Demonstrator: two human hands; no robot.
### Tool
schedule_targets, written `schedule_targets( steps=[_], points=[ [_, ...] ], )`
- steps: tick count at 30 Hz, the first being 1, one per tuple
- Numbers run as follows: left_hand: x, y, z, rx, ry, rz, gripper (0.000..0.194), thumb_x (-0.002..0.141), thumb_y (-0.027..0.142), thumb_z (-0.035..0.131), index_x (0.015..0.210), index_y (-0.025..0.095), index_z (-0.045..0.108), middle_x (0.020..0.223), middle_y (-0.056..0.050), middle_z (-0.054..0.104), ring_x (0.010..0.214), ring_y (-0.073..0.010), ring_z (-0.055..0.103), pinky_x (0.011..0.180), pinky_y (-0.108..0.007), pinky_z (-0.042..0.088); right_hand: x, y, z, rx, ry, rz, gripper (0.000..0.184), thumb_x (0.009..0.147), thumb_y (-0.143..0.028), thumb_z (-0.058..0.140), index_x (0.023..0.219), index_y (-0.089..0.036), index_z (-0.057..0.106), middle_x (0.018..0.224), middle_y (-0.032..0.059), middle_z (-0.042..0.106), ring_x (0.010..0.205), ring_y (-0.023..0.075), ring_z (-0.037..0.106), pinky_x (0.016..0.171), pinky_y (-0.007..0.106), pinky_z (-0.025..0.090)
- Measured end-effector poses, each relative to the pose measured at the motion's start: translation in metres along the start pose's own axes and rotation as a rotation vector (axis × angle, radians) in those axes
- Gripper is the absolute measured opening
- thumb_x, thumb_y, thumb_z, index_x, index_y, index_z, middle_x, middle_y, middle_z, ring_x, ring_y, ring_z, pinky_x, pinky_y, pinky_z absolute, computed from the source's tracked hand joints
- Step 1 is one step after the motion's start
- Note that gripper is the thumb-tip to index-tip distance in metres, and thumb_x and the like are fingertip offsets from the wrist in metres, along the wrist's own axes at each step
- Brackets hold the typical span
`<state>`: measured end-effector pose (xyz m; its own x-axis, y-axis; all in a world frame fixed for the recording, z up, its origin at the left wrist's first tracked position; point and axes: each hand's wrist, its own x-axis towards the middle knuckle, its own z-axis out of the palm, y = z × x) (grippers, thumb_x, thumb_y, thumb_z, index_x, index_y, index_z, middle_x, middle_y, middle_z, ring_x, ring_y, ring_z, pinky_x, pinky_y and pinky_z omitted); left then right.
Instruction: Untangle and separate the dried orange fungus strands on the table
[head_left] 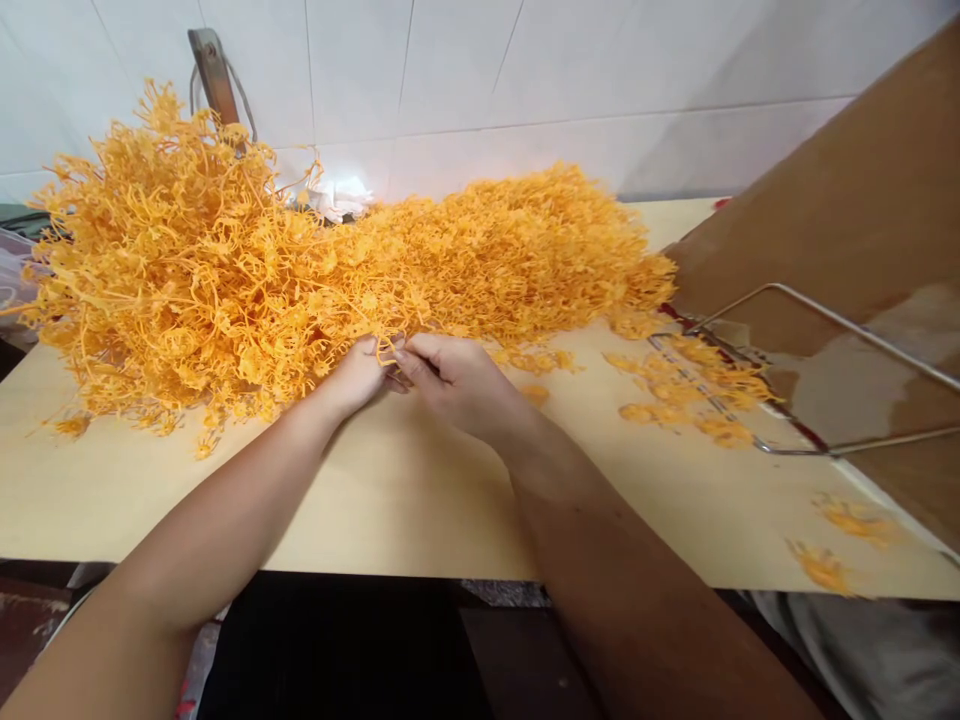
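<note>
A big heap of orange-yellow plastic flower pieces (480, 260) with thin curly stems spreads across the table (420, 500). At the heap's front edge my left hand (367, 375) and my right hand (454, 380) meet, fingers closed. Between them is a small orange plastic flower piece (385, 350) with thin loops. My right thumb and forefinger pinch at its right side, while the left fingers close round it from the left. The left fingertips are partly hidden behind the piece and the right hand.
Loose flower pieces (682, 390) lie on the right, by a bent metal wire frame (795, 452) and a large brown cardboard box (847, 220). A white crumpled thing (341, 198) sits behind the heap. A metal bar (213, 75) stands against the tiled wall (465, 60).
</note>
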<state>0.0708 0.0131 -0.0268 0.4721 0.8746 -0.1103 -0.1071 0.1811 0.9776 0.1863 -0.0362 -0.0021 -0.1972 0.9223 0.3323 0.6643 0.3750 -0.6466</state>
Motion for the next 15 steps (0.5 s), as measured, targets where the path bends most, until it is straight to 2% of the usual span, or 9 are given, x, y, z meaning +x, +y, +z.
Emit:
schedule_targets(
  steps=[3, 6, 7, 8, 9, 11, 13, 15],
  points=[
    [0.002, 0.002, 0.000, -0.098, 0.125, -0.013, 0.017, 0.078, 0.016, 0.050, 0.061, 0.013, 0.047, 0.049, 0.005, 0.047, 0.045, -0.0046, 0.045, 0.051, -0.018, 0.038, -0.007, -0.010, -0.002, 0.078, -0.181, -0.068, 0.026, 0.082, -0.024, 0.040, 0.057, -0.017, 0.037, 0.054, -0.0032, 0.036, 0.050, 0.0069, 0.034, 0.050, 0.022, 0.027],
    [0.005, 0.006, -0.001, -0.155, 0.143, -0.082, 0.020, 0.083, 0.020, 0.042, 0.064, 0.015, 0.044, 0.044, 0.007, 0.036, 0.041, -0.0059, 0.043, 0.048, -0.019, 0.039, -0.015, -0.022, -0.002, 0.260, -0.476, -0.196, 0.028, 0.081, -0.025, 0.042, 0.055, -0.017, 0.035, 0.050, -0.0055, 0.030, 0.046, 0.0047, 0.028, 0.044, 0.020, 0.024],
    [0.006, 0.007, -0.001, -0.140, 0.127, -0.102, 0.022, 0.084, 0.020, 0.040, 0.063, 0.016, 0.042, 0.043, 0.008, 0.034, 0.040, -0.0061, 0.042, 0.047, -0.019, 0.039, -0.017, -0.024, -0.002, 0.304, -0.511, -0.225, 0.029, 0.081, -0.025, 0.042, 0.054, -0.017, 0.036, 0.050, -0.0057, 0.030, 0.045, 0.0044, 0.028, 0.044, 0.019, 0.025],
    [0.007, 0.007, -0.001, -0.109, 0.113, -0.102, 0.024, 0.085, 0.020, 0.039, 0.061, 0.015, 0.041, 0.043, 0.007, 0.033, 0.039, -0.0056, 0.041, 0.045, -0.018, 0.038, -0.017, -0.025, -0.003, 0.323, -0.478, -0.230, 0.028, 0.081, -0.025, 0.042, 0.055, -0.017, 0.037, 0.050, -0.0055, 0.031, 0.046, 0.0044, 0.029, 0.044, 0.019, 0.026],
    [0.007, 0.006, -0.001, -0.066, 0.095, -0.085, 0.026, 0.085, 0.019, 0.039, 0.059, 0.015, 0.041, 0.043, 0.007, 0.034, 0.038, -0.0050, 0.040, 0.045, -0.017, 0.037, -0.017, -0.024, -0.004, 0.318, -0.381, -0.205, 0.027, 0.081, -0.026, 0.043, 0.056, -0.017, 0.039, 0.051, -0.0049, 0.034, 0.047, 0.0047, 0.031, 0.044, 0.019, 0.027],
    [0.007, 0.003, -0.002, 0.011, 0.020, -0.044, 0.029, 0.085, 0.020, 0.040, 0.057, 0.014, 0.040, 0.044, 0.006, 0.037, 0.040, -0.0045, 0.041, 0.045, -0.017, 0.037, -0.013, -0.012, -0.009, 0.269, -0.043, -0.068, 0.020, 0.079, -0.027, 0.046, 0.061, -0.017, 0.046, 0.055, -0.0032, 0.042, 0.051, 0.0064, 0.038, 0.047, 0.020, 0.032],
    [0.007, -0.001, -0.002, 0.046, -0.061, -0.021, 0.029, 0.084, 0.024, 0.043, 0.057, 0.015, 0.039, 0.046, 0.005, 0.039, 0.042, -0.0052, 0.043, 0.048, -0.018, 0.039, -0.007, 0.012, -0.017, 0.202, 0.345, 0.134, 0.012, 0.074, -0.028, 0.052, 0.069, -0.018, 0.049, 0.060, -0.0017, 0.047, 0.054, 0.0084, 0.042, 0.051, 0.023, 0.038],
    [0.006, -0.005, -0.002, 0.060, -0.106, -0.006, 0.030, 0.083, 0.030, 0.046, 0.058, 0.016, 0.038, 0.046, 0.006, 0.039, 0.043, -0.0055, 0.043, 0.049, -0.019, 0.039, -0.004, 0.040, -0.026, 0.128, 0.634, 0.345, 0.015, 0.068, -0.027, 0.057, 0.078, -0.018, 0.051, 0.068, 0.0004, 0.052, 0.055, 0.0097, 0.045, 0.057, 0.028, 0.044]
  ],
)
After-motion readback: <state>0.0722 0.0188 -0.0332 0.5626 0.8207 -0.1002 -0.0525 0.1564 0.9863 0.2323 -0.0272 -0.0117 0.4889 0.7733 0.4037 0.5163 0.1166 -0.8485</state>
